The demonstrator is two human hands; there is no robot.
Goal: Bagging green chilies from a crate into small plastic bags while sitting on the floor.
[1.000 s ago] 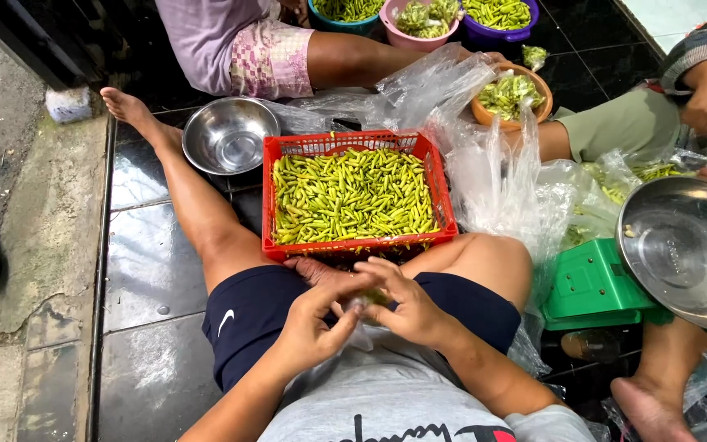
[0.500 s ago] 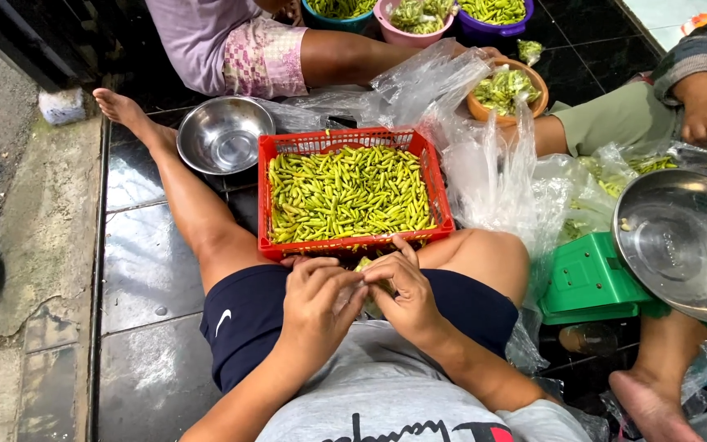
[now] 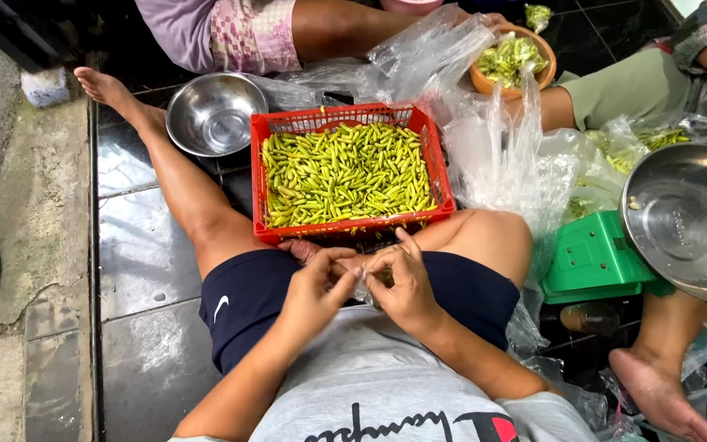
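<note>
A person seated on a dark tiled floor (image 3: 137, 245) works a small green chili (image 3: 380, 278) between both hands at the centre of the frame, just below a red plastic basket (image 3: 439, 176) heaped with more green chilies (image 3: 345, 172). The left hand (image 3: 312, 290) and right hand (image 3: 407, 286) meet over the lap, fingertips touching; the grip of each is closed to a pinch on the pod, though most of the pod is hidden behind the fingers. The work looks best done with one hand holding the pod steady near its top while the other pinches only the stem, so the flesh is not crushed. An empty steel bowl (image 3: 214, 115) sits at upper left beside the basket, within reach. Clear plastic bags (image 3: 501, 155) billow at right, next to a green scale (image 3: 595, 254) and a large steel pan (image 3: 689, 221). Other people sit around, one beside an orange bowl (image 3: 547, 76) of cut greens at top.
</note>
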